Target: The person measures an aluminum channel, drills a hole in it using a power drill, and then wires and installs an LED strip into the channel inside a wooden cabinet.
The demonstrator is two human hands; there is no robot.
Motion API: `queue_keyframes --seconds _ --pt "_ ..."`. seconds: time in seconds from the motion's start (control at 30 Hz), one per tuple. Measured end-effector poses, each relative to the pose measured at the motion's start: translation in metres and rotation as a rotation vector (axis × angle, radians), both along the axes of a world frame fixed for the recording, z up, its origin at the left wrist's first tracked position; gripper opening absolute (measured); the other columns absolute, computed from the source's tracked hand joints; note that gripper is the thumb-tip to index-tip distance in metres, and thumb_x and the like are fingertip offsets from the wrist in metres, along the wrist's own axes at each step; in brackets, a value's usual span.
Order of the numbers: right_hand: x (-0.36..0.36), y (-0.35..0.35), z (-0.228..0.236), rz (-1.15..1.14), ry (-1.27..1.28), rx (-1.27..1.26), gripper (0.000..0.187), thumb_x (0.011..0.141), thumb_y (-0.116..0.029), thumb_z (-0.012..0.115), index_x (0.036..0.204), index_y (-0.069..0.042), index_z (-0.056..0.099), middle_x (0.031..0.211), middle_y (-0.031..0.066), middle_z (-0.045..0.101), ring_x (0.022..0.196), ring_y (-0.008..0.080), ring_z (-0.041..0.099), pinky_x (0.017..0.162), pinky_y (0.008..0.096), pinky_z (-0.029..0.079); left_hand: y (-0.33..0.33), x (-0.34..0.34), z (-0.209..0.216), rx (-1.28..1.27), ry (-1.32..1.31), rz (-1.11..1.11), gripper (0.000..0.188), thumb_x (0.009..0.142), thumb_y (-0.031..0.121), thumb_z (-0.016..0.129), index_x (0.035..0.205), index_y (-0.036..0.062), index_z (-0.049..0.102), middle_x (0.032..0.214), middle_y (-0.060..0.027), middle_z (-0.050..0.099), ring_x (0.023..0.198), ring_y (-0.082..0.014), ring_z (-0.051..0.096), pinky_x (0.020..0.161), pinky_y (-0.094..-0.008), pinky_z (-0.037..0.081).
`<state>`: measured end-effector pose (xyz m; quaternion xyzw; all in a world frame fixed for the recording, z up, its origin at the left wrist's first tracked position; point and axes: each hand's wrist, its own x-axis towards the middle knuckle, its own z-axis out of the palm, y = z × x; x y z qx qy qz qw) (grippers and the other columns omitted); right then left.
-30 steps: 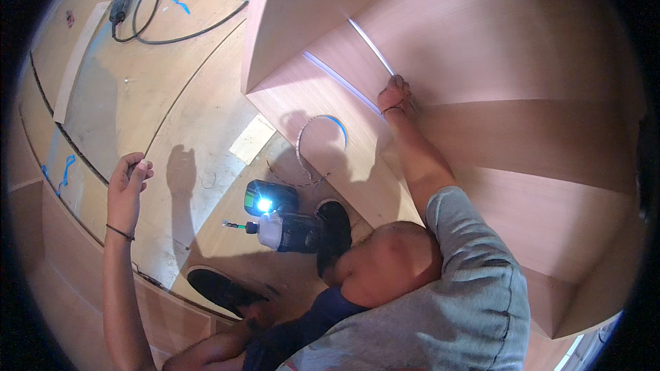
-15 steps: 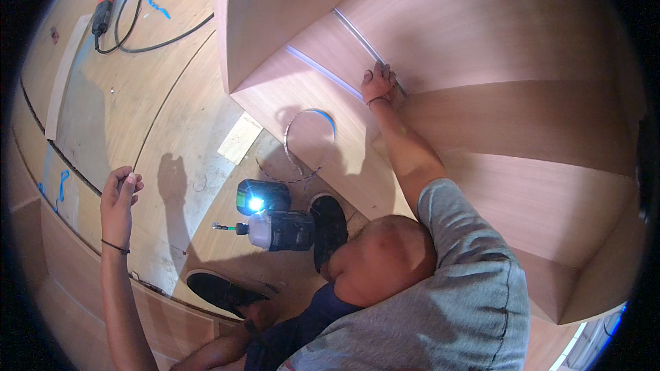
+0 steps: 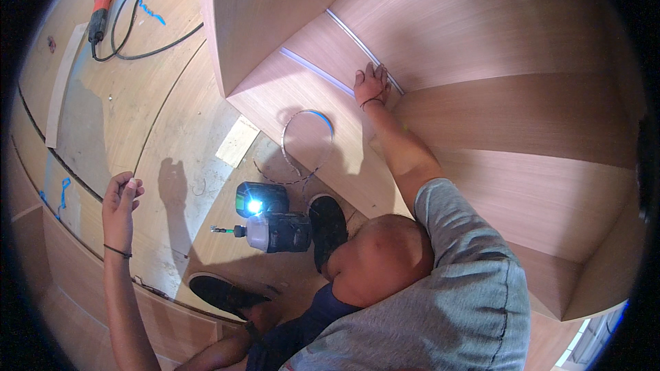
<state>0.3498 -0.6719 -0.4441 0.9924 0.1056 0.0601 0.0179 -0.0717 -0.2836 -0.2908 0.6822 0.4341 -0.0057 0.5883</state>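
Observation:
My right hand [image 3: 373, 85] reaches into the wooden cabinet [image 3: 467, 34]. Its fingers are spread and lie against the lower end of a thin silvery strip [image 3: 357, 40], which runs along the inner corner between two panels. A second pale strip [image 3: 316, 71] lies parallel to it, nearer to me. My left hand [image 3: 121, 214] is raised above the floor on the left, thumb against curled fingers. Whatever it pinches, if anything, is too small to make out. Between my hands stands a cordless driver [image 3: 280, 231] with its light on and a bit fitted.
A thin loop of strip with twisted wire [image 3: 283, 144] lies near the cabinet. An angle grinder [image 3: 100, 10] with a black cord rests at the far left, beside a long board [image 3: 65, 89]. A small wood offcut [image 3: 238, 141] and blue tape scraps [image 3: 65, 192] are on the floor.
My right hand has shifted slightly along the strip, and its fingers have gone from bent to more spread and flat. My left hand keeps its pinch. The view has tilted a little.

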Motion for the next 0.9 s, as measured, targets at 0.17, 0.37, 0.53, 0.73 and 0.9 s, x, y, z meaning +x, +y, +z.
queue_keyframes --seconds 0.17,0.37,0.53,0.73,0.9 --pt "0.001 -0.001 -0.003 0.012 -0.001 0.013 0.051 0.086 -0.039 0.039 0.127 -0.009 0.042 0.136 0.0206 0.031 0.128 0.0339 0.026 0.098 0.0541 0.025 -0.002 0.002 0.001 0.003 0.009 0.005 0.031 0.087 0.029 0.052 0.108 0.0063 0.051 0.094 -0.0019 0.058 0.087 -0.0103 0.054 0.074 -0.0247 0.039" --pt "0.017 -0.012 -0.002 0.052 -0.094 -0.055 0.042 0.083 -0.033 0.044 0.114 -0.004 0.050 0.125 0.0185 0.040 0.114 0.0353 0.038 0.093 0.0510 0.032 0.000 0.000 -0.001 0.026 0.011 -0.025 0.036 0.087 0.033 0.051 0.111 0.0060 0.049 0.098 -0.0054 0.058 0.089 -0.0130 0.055 0.074 -0.0255 0.041" --pt "0.006 0.010 0.042 0.115 0.110 -0.428 0.035 0.081 -0.028 0.048 0.103 -0.002 0.056 0.117 0.0153 0.043 0.106 0.0350 0.042 0.092 0.0445 0.037 0.002 -0.005 -0.002 0.010 0.014 -0.026 0.037 0.087 0.033 0.051 0.112 0.0064 0.049 0.099 -0.0060 0.059 0.089 -0.0136 0.055 0.075 -0.0279 0.041" --pt "0.016 -0.003 0.030 0.042 0.032 -0.219 0.028 0.081 -0.025 0.046 0.096 -0.005 0.060 0.112 0.0118 0.046 0.106 0.0313 0.041 0.089 0.0470 0.035 -0.002 -0.002 0.007 0.018 -0.038 0.026 0.026 0.084 0.022 0.053 0.104 0.0052 0.052 0.090 -0.0019 0.059 0.080 -0.0087 0.054 0.069 -0.0225 0.039" --pt "-0.004 0.003 0.030 0.045 0.016 -0.274 0.026 0.080 -0.023 0.046 0.093 -0.005 0.062 0.111 0.0115 0.048 0.108 0.0315 0.040 0.088 0.0502 0.034 0.003 -0.007 0.000 0.032 -0.090 0.007 0.027 0.086 0.023 0.052 0.106 0.0051 0.051 0.092 -0.0030 0.059 0.082 -0.0102 0.055 0.070 -0.0240 0.040"
